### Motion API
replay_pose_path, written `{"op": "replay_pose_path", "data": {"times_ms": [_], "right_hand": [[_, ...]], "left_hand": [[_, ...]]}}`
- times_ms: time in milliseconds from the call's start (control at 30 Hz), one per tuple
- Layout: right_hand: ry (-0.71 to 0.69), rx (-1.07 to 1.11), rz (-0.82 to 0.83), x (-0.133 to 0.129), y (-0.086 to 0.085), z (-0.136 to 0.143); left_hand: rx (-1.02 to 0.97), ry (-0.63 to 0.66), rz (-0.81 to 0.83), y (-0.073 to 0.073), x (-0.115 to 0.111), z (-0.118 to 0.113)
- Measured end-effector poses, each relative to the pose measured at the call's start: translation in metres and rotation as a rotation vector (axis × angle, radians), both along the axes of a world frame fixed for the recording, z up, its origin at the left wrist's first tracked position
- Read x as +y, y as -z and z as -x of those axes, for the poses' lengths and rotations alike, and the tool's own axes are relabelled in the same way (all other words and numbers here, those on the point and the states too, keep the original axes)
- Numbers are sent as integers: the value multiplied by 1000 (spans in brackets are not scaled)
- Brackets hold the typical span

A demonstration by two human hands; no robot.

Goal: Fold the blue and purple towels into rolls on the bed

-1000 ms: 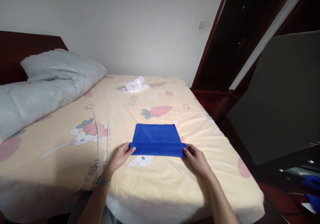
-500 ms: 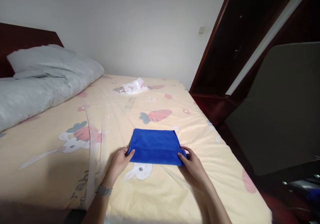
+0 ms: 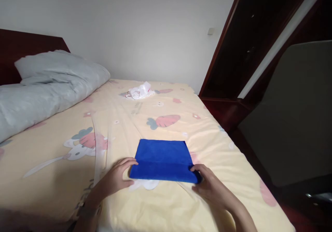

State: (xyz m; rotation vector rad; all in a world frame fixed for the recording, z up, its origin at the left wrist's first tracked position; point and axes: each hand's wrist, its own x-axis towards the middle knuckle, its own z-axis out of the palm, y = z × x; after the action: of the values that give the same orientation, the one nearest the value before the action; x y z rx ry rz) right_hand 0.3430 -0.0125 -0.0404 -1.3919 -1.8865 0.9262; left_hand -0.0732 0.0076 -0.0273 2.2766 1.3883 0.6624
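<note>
A blue cloth (image 3: 162, 159), folded into a flat rectangle, lies on the bed in front of me, with a crease across its nearer part. My left hand (image 3: 115, 178) is open at the cloth's near left corner, its fingertips by the left edge and the thumb apart, lower down on the bedsheet side. At the near right corner, my right hand (image 3: 211, 185) curves around the cloth. One fingertip rests on top of it there, while the thumb sits apart below the near edge. That corner is dark and partly hidden by the hand.
The bedsheet (image 3: 166, 204) is pale yellow with carrot and rabbit prints. A crumpled white plastic bag (image 3: 141, 91) lies toward the wall. A grey quilt (image 3: 52, 83) is heaped at the left by the dark headboard (image 3: 31, 43). Dark wooden furniture (image 3: 228, 52) stands beyond the right bed edge.
My left hand has let go of the cloth's left edge and opened. The right hand's grip has loosened and its thumb moved off the top. Cloth and bed appear slightly shifted in view.
</note>
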Motion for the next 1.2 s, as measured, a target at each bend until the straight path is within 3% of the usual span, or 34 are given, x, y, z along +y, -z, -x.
{"op": "replay_pose_path", "data": {"times_ms": [100,233,333,433,500,600,667,733,900,1033,1200], "right_hand": [[39,83,20,5,-1,2],[147,145,31,33,0,8],[345,140,-5,53,7,8],[506,91,-122,63,11,6],[471,53,-249,64,9,5],[191,-107,-362,68,1,8],[-23,-221,-323,76,-3,12],[-115,-235,-237,89,-4,14],[-39,-52,11,133,-4,8],[25,-112,110,170,-5,5],[92,-247,193,191,-8,12]], "left_hand": [[-76,3,54,4,6,1],[-161,-58,175,3,21,-4],[-95,-198,206,1,37,-7],[-31,-368,72,1,50,-7],[0,-380,-66,0,53,-8],[91,-190,-189,-3,53,-12],[153,-53,-153,-6,56,-16],[161,13,-72,-10,66,-18],[-15,-33,252,-22,116,-20],[-24,-94,367,-29,156,-23],[-83,42,549,-32,178,-26]]}}
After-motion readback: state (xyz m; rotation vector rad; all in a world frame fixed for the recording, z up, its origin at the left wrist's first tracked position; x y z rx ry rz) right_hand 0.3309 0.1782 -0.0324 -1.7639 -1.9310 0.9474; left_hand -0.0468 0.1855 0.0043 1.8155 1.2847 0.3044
